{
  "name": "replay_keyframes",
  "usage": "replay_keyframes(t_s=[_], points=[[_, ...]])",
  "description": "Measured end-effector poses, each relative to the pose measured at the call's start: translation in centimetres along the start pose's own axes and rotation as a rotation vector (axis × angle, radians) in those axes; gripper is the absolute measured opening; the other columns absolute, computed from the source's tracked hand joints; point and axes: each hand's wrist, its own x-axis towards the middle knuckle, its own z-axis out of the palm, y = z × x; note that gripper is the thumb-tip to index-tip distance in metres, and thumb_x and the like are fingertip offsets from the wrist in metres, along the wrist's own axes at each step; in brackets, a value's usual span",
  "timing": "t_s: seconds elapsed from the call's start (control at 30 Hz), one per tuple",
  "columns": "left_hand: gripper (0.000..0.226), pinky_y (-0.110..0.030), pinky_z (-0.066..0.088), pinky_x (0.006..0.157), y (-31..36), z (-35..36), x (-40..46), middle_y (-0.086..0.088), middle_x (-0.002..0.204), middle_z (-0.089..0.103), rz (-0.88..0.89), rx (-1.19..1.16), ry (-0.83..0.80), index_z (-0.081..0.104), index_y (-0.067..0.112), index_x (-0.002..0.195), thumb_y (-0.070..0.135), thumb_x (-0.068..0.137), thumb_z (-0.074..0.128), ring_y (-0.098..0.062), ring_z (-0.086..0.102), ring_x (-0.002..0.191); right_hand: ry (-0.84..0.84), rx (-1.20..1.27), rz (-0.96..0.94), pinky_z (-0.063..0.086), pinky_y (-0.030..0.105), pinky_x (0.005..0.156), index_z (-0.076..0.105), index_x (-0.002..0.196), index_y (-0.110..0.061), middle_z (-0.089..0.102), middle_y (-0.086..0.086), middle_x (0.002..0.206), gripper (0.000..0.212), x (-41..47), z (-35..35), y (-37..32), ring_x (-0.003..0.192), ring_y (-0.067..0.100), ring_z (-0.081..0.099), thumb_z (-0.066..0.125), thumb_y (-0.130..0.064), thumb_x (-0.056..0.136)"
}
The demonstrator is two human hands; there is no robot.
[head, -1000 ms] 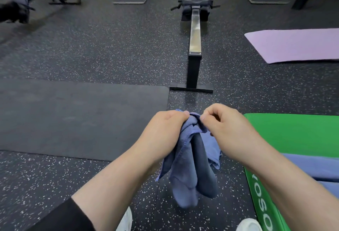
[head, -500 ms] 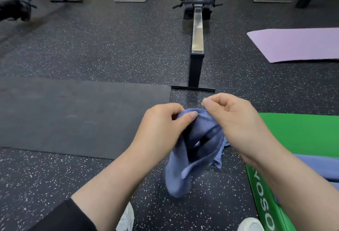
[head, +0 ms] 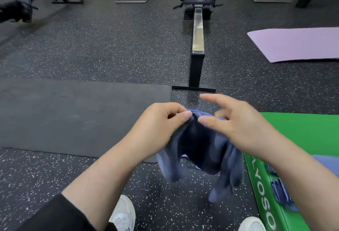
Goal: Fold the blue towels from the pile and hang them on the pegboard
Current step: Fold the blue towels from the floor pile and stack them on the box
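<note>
A crumpled blue towel (head: 200,148) hangs in front of me above the speckled floor. My left hand (head: 161,126) pinches its top edge between thumb and fingers. My right hand (head: 236,126) is at the same edge just to the right, thumb on the front of the cloth and lower fingers behind it, index finger stretched out free. More blue towels (head: 326,164) lie on the green mat (head: 302,135) at the right, partly hidden by my right forearm. No pegboard is in view.
A rowing machine (head: 197,34) runs away from me straight ahead, its foot just beyond my hands. A black mat (head: 73,117) lies to the left and a purple mat (head: 297,43) at the far right. My white shoes (head: 124,214) show below.
The bunched towel has spread wider between my hands. My right hand has loosened, its index finger now stretched out, and both hands sit a little lower and further apart.
</note>
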Motion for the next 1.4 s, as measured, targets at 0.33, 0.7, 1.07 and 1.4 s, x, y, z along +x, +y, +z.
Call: replay_keyframes(t_s=[0.33, 0.7, 1.07, 1.4], points=[[0.016, -0.021, 0.037, 0.051, -0.3, -0.1, 0.1, 0.01, 0.06, 0.06, -0.081, -0.068, -0.07, 0.07, 0.019, 0.079, 0.029, 0.093, 0.071, -0.005, 0.045, 0.05, 0.138, 0.01, 0.068, 0.05, 0.037, 0.067, 0.069, 0.08, -0.018, 0.071, 0.003, 0.067, 0.02, 0.5, 0.8, 0.8, 0.059, 0.009, 0.051, 0.066, -0.031, 0.094], [0.02, -0.014, 0.026, 0.043, 0.0, 0.4, -0.2, 0.014, 0.049, 0.048, -0.024, -0.094, -0.129, 0.074, 0.017, 0.082, 0.029, 0.096, 0.067, 0.0, 0.034, 0.041, -0.135, -0.064, -0.077, 0.027, 0.019, 0.05, 0.066, 0.115, -0.042, 0.036, -0.01, 0.051, 0.025, -0.2, 1.2, -0.4, 0.051, 0.004, 0.03, 0.068, -0.029, 0.094], [0.027, -0.021, 0.033, 0.053, -1.4, -1.8, -0.2, 0.012, 0.057, 0.052, -0.102, 0.138, -0.034, 0.065, 0.013, 0.075, 0.033, 0.093, 0.067, -0.007, 0.041, 0.054, 0.123, -0.069, 0.112, 0.035, 0.028, 0.057, 0.069, 0.092, -0.027, 0.052, -0.011, 0.048, 0.005, 0.5, 0.2, 1.2, 0.048, 0.002, 0.041, 0.073, -0.03, 0.089], [0.038, -0.026, 0.022, 0.05, 0.5, -0.9, -0.8, 0.009, 0.056, 0.037, -0.031, 0.105, -0.135, 0.065, 0.013, 0.069, 0.046, 0.086, 0.075, -0.01, 0.03, 0.055, -0.14, -0.038, -0.016, 0.021, 0.031, 0.053, 0.069, 0.094, -0.034, 0.034, -0.005, 0.053, 0.007, -0.2, 1.9, -0.2, 0.054, 0.009, 0.025, 0.068, -0.027, 0.094]])
